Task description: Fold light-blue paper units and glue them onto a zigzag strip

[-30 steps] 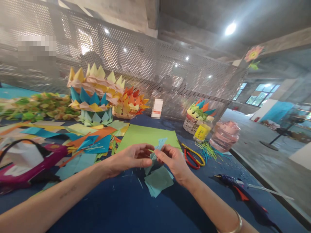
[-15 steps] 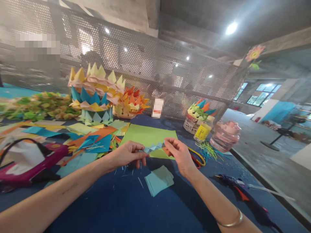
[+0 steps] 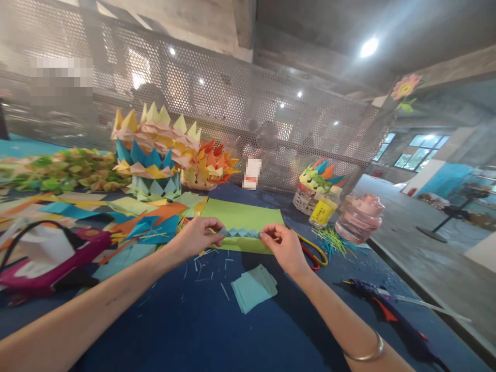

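Note:
A light-blue folded paper strip (image 3: 242, 233) with a zigzag edge stretches level between my two hands. My left hand (image 3: 203, 233) pinches its left end, and my right hand (image 3: 282, 245) pinches the right end between thumb and fingers. Right behind the strip lies a green paper sheet (image 3: 244, 211) on the dark blue table. Closer to me, a small stack of light-blue paper squares (image 3: 254, 289) rests below the hands. Scissors with yellow and red handles (image 3: 320, 251) lie just beyond my right hand, partly hidden by it.
At the right are a glue gun (image 3: 391, 310), a yellow-labelled glue bottle (image 3: 321, 209), a pink water bottle (image 3: 359, 218) and cut paper slivers (image 3: 337, 240). Paper crowns (image 3: 151, 160) stand back left beside paper scraps (image 3: 147, 219) and a magenta bag (image 3: 58, 261). A perforated screen (image 3: 217, 98) closes the back.
My hands have drawn slightly apart, and the strip now lies straighter and more level between them. My left hand shifted left and up a little, and its fingers have curled in.

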Demonstrator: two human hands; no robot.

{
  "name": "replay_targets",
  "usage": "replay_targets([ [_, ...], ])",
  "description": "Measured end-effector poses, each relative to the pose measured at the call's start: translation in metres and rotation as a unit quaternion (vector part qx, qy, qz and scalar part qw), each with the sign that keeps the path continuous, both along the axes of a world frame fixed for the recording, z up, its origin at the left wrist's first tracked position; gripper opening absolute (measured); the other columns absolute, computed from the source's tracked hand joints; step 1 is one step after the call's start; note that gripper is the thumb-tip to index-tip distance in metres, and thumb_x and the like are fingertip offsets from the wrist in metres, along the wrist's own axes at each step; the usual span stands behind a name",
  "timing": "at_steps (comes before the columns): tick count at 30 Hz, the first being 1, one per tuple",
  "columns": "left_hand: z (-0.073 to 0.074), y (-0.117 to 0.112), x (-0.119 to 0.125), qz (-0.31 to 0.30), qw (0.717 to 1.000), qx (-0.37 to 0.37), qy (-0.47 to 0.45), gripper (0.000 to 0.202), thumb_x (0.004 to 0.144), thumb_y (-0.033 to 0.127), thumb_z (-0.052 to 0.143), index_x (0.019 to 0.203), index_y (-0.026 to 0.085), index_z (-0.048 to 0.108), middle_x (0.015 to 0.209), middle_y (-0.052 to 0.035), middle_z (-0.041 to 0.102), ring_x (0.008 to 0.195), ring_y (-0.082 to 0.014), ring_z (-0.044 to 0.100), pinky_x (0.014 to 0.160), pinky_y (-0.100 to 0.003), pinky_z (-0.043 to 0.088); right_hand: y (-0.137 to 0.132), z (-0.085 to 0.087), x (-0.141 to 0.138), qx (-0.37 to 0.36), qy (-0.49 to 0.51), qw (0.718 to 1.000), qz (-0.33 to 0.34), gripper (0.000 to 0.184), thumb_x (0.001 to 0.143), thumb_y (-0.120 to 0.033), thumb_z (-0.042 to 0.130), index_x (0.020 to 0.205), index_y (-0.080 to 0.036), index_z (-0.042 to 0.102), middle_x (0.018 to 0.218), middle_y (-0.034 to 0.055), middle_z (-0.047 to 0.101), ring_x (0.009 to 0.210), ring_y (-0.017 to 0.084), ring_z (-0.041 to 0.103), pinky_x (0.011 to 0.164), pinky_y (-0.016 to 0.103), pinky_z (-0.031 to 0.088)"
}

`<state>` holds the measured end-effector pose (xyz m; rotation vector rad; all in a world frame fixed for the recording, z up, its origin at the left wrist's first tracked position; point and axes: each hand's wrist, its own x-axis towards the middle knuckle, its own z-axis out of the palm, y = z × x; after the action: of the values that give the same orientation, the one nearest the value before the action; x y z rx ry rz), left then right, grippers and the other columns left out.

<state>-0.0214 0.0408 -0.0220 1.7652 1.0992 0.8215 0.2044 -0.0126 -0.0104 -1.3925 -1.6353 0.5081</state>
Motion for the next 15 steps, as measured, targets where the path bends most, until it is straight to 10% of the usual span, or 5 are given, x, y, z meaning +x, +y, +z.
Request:
replay_targets([
  [15,-0.011,0.019,-0.002,0.058,0.989,0.135,0.014,0.031,0.070,0.030,0.055,0.096,0.019,0.068,0.090,-0.0044,0.073,0.078,-0.0214,0.068,0.073,-0.028,0.051,0.016,-0.004,0.006,0.042,-0.104,0.993,-0.034,0.012,0.075,-0.025,0.055,0.076,-0.018,0.065,0.065,0.0023,0.067,0.058,0.016,0.061,0.057,0.027,0.047],
])
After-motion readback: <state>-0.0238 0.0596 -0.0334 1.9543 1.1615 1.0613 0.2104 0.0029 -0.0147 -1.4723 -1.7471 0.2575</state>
